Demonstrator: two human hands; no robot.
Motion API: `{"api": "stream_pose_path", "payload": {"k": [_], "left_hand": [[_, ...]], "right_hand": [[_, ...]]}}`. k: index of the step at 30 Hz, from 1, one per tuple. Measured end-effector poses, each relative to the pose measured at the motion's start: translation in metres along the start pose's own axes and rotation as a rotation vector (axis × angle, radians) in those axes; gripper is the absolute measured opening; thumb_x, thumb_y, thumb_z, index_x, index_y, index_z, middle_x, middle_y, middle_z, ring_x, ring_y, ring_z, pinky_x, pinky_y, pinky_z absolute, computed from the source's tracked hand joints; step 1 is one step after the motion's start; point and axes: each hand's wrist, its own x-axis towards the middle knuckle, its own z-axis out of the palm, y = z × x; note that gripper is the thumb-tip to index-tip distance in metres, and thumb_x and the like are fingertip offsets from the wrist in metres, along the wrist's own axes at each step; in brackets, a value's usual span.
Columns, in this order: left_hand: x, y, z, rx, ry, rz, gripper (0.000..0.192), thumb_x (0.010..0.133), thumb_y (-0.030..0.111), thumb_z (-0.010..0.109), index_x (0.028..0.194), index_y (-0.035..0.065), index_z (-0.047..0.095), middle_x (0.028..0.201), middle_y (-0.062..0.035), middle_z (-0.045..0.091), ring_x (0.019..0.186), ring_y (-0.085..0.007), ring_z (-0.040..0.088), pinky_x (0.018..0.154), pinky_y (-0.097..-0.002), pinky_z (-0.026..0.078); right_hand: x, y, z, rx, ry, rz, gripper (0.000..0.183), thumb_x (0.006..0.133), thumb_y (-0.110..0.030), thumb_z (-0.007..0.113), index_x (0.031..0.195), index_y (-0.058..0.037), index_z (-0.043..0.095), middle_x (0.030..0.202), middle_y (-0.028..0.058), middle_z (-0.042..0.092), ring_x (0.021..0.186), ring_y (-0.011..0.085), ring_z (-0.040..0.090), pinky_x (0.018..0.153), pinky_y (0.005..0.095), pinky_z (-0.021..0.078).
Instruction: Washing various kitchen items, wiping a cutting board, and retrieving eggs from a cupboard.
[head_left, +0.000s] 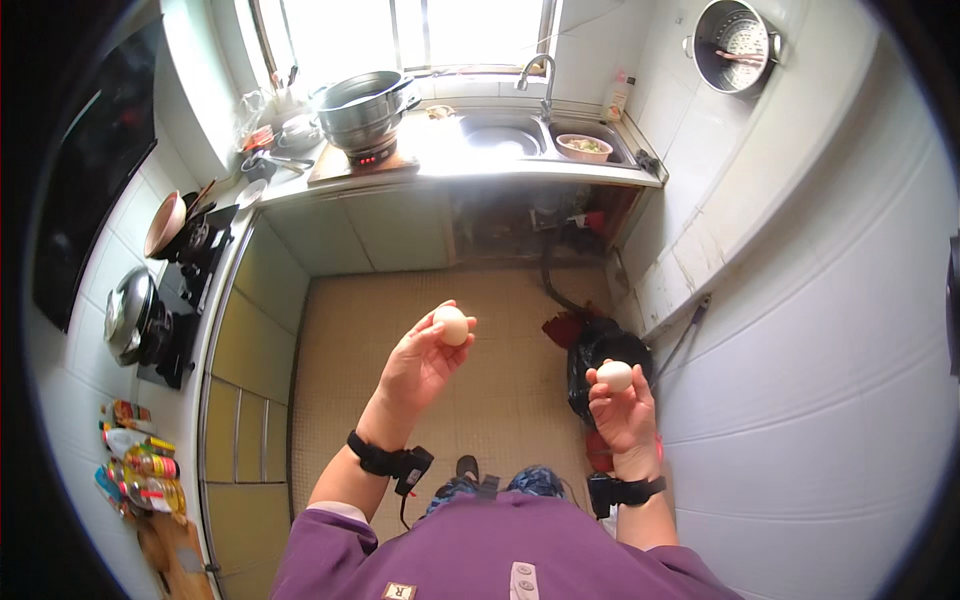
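My left hand (424, 364) holds an egg (451, 325) between thumb and fingers, raised over the floor in the middle of the view. To the right, my right hand (622, 412) grips a second, paler egg (615, 376) at its fingertips, in front of a black plastic bag (581, 375). The two hands are well apart. Each wrist wears a black strap with a small device. Ahead on the counter, a large steel pot (360, 112) stands on a lit electric cooker.
A double steel sink (502, 139) with a food-filled bowl (583, 148) lies ahead. Along the left counter are a gas stove (174, 330), a lidded wok (129, 315), several bottles (150, 465) and a wooden board (176, 551). A steamer pot (731, 49) is at the upper right.
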Motion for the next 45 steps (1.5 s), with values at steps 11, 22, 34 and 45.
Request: {"api": "stream_pose_path", "payload": {"k": [11,22,34,45], "left_hand": [[0.329,0.073,-0.051,0.010,0.021,-0.010,0.039,0.086,0.015,0.059,0.123,0.0068,0.048,0.111,-0.0170,0.059,0.092,-0.0227,0.061,0.079,-0.0317,0.052],[0.595,0.158,-0.124,-0.008,0.168,-0.006,0.033,0.086,0.009,0.057,0.118,0.0062,0.048,0.106,-0.0157,0.060,0.095,-0.0290,0.062,0.079,-0.0339,0.055],[0.869,0.186,-0.241,0.104,0.464,-0.247,0.048,0.075,-0.004,0.060,0.118,0.0096,0.043,0.100,-0.0115,0.053,0.084,-0.0266,0.061,0.076,-0.0360,0.056],[0.995,0.156,-0.322,0.606,0.675,-0.719,0.051,0.068,-0.008,0.057,0.115,0.0046,0.042,0.083,-0.0063,0.050,0.070,-0.0171,0.056,0.073,-0.0373,0.057]], "right_hand": [[0.307,-0.127,0.018,-0.028,-0.048,-0.014,0.045,0.096,-0.040,0.045,0.123,-0.0045,0.049,0.113,0.0256,0.054,0.077,0.0194,0.060,0.061,0.0256,0.0501],[0.609,-0.215,0.072,-0.212,0.060,0.085,0.032,0.091,-0.027,0.051,0.114,-0.0045,0.054,0.110,0.0246,0.058,0.077,0.0229,0.063,0.064,0.0277,0.0547],[0.908,-0.268,0.051,-0.738,0.299,0.193,0.037,0.080,-0.001,0.059,0.116,-0.0019,0.047,0.099,0.0139,0.059,0.086,0.0261,0.063,0.075,0.0306,0.0538],[1.116,-0.264,-0.082,-1.697,0.224,0.599,0.055,0.067,-0.001,0.065,0.121,0.0020,0.050,0.097,0.0135,0.060,0.088,0.0247,0.062,0.076,0.0308,0.0515]]}}
